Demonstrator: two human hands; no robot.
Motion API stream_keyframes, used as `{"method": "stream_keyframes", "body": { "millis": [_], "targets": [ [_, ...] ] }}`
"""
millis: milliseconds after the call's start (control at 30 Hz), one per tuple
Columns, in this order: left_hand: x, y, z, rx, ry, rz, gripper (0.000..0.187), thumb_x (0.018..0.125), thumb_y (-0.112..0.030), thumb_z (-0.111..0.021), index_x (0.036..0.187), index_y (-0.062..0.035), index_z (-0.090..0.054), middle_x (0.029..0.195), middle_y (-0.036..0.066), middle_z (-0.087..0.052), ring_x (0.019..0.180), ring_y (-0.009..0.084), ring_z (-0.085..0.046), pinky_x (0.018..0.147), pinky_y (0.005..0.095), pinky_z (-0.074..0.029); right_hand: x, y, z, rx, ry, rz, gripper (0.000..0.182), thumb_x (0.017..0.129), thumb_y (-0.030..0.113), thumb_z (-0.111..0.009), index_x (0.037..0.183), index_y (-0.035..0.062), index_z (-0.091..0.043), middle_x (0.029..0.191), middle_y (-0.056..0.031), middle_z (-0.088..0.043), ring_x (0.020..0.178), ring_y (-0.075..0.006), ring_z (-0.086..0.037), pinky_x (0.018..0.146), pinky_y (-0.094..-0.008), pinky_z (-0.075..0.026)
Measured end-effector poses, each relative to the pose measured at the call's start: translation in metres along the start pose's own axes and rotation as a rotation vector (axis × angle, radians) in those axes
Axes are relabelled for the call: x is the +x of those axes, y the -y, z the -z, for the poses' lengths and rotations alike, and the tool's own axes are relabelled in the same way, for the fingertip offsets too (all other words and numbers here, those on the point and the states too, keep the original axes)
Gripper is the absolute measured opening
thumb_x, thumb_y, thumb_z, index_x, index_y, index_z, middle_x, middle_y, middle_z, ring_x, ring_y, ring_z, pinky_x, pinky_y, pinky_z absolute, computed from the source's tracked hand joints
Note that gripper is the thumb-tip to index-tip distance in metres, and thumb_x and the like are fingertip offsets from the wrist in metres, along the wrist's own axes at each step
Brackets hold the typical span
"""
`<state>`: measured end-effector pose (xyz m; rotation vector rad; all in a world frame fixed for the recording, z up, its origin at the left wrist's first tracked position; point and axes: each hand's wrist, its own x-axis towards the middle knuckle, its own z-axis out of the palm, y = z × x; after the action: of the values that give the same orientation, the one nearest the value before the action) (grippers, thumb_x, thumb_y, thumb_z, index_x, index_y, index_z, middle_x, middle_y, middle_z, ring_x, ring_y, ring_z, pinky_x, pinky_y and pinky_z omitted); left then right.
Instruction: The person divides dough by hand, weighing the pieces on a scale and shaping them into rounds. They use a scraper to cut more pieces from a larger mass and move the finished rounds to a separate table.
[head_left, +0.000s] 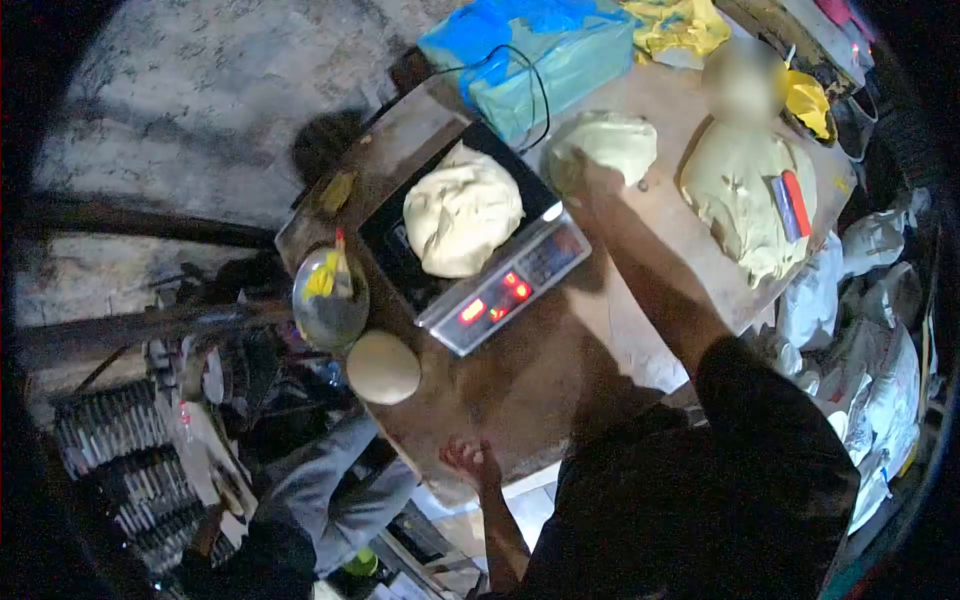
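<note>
Pale dough [625, 138] lies toward the table's [530, 395] far edge under your right hand [598, 176], whose grip I cannot tell; your left hand [468, 457], fingers loosely bent, is at the near left corner.

Box [560, 85] in blue and pale green plastic, top centre; crumpled yellow plastic [680, 30] just right of it. White bags [882, 395] bunched along right side. Rough grey surface [230, 100], upper left.
</note>
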<state>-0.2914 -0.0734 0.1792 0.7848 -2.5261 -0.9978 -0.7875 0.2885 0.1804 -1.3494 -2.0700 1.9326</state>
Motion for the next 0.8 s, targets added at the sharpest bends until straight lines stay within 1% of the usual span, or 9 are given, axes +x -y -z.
{"method": "stream_keyframes", "body": {
  "millis": [100, 167, 200, 233, 400, 600, 667, 733, 800],
  "targets": [
    [-0.005, -0.031, 0.046, 0.035, 0.019, -0.126, 0.042, 0.082, -0.019, -0.072, 0.116, -0.0064, -0.051, 0.131, 0.014, -0.034, 0.095, 0.0242, -0.051, 0.072, 0.0290, -0.050, 0.028, -0.019, 0.002, -0.038, 0.258, 0.192, 0.075, 0.072, 0.034, -0.077, 0.129, -0.0036, -0.047, 0.116, -0.0170, -0.059, 0.090, -0.0310, -0.063, 0.075, -0.0389, -0.053],
    [-0.019, -0.029, 0.073, -0.747, -0.210, 0.241, 0.038, 0.082, -0.016, -0.072, 0.114, -0.0067, -0.054, 0.127, 0.014, -0.041, 0.091, 0.0238, -0.052, 0.067, 0.0297, -0.051, -0.052, -0.008, 0.046, 0.610, 0.202, -0.094, 0.060, 0.079, 0.024, -0.069, 0.126, -0.0052, -0.047, 0.115, -0.0197, -0.059, 0.097, -0.0311, -0.062, 0.079, -0.0401, -0.054],
    [-0.032, 0.025, 0.082, -0.350, -0.234, -0.139, 0.035, 0.083, -0.011, -0.070, 0.113, -0.0059, -0.055, 0.119, 0.013, -0.046, 0.084, 0.0222, -0.052, 0.066, 0.0282, -0.050, -0.037, -0.046, 0.058, 0.763, 0.257, -0.046, 0.051, 0.081, 0.023, -0.065, 0.121, -0.0060, -0.051, 0.111, -0.0215, -0.059, 0.101, -0.0302, -0.061, 0.078, -0.0415, -0.054],
    [-0.049, -0.013, 0.111, -0.150, -0.193, -0.015, 0.031, 0.084, -0.009, -0.068, 0.112, -0.0061, -0.056, 0.113, 0.012, -0.046, 0.079, 0.0202, -0.052, 0.063, 0.0289, -0.048, -0.073, -0.063, 0.088, 1.004, 0.348, -0.042, 0.046, 0.083, 0.017, -0.062, 0.121, -0.0050, -0.050, 0.111, -0.0205, -0.059, 0.090, -0.0280, -0.064, 0.070, -0.0378, -0.056],
    [-0.118, 0.062, 0.132, -0.241, -0.333, 0.044, 0.039, 0.083, -0.011, -0.072, 0.117, -0.0058, -0.052, 0.106, 0.011, -0.047, 0.075, 0.0164, -0.050, 0.060, 0.0283, -0.044, -0.191, -0.047, 0.180, 0.622, 0.281, -0.089, 0.035, 0.093, 0.015, -0.050, 0.122, -0.0048, -0.048, 0.112, -0.0177, -0.058, 0.097, -0.0284, -0.063, 0.082, -0.0400, -0.055],
    [-0.138, 0.057, 0.061, -0.991, -0.164, 0.073, 0.030, 0.083, -0.003, -0.068, 0.109, -0.0039, -0.052, 0.090, 0.004, -0.055, 0.073, 0.0120, -0.050, 0.065, 0.0268, -0.044, -0.278, -0.031, 0.248, 0.366, 0.380, 0.250, 0.028, 0.086, 0.023, -0.060, 0.096, -0.0031, -0.060, 0.066, -0.0058, -0.055, 0.051, -0.0145, -0.052, 0.040, -0.0321, -0.038],
    [-0.149, 0.015, 0.021, -0.899, -0.070, 0.102, 0.024, 0.085, -0.011, -0.067, 0.104, -0.0041, -0.054, 0.090, 0.003, -0.057, 0.078, 0.0124, -0.053, 0.070, 0.0259, -0.043, -0.321, -0.097, 0.279, 0.296, 0.311, 0.230, 0.029, 0.089, 0.026, -0.057, 0.096, -0.0018, -0.061, 0.066, -0.0072, -0.056, 0.051, -0.0140, -0.054, 0.041, -0.0313, -0.041],
    [-0.164, -0.021, -0.009, -1.190, 0.565, 0.173, 0.033, 0.093, -0.035, -0.057, 0.106, -0.0047, -0.058, 0.096, 0.006, -0.061, 0.082, 0.0201, -0.058, 0.078, 0.0360, -0.048, -0.280, -0.241, 0.300, 0.204, 0.319, 0.085, 0.032, 0.094, 0.029, -0.050, 0.099, 0.0001, -0.061, 0.075, -0.0081, -0.060, 0.065, -0.0207, -0.059, 0.055, -0.0364, -0.047],
    [-0.170, -0.088, -0.044, -1.239, 1.098, 0.769, 0.042, 0.093, -0.046, -0.052, 0.109, -0.0080, -0.055, 0.106, 0.007, -0.061, 0.089, 0.0224, -0.059, 0.080, 0.0391, -0.047, -0.269, -0.343, 0.331, 0.417, 0.568, -0.263, 0.025, 0.094, 0.015, -0.051, 0.114, -0.0010, -0.053, 0.105, -0.0125, -0.059, 0.091, -0.0245, -0.060, 0.076, -0.0397, -0.053]
  ]
}}
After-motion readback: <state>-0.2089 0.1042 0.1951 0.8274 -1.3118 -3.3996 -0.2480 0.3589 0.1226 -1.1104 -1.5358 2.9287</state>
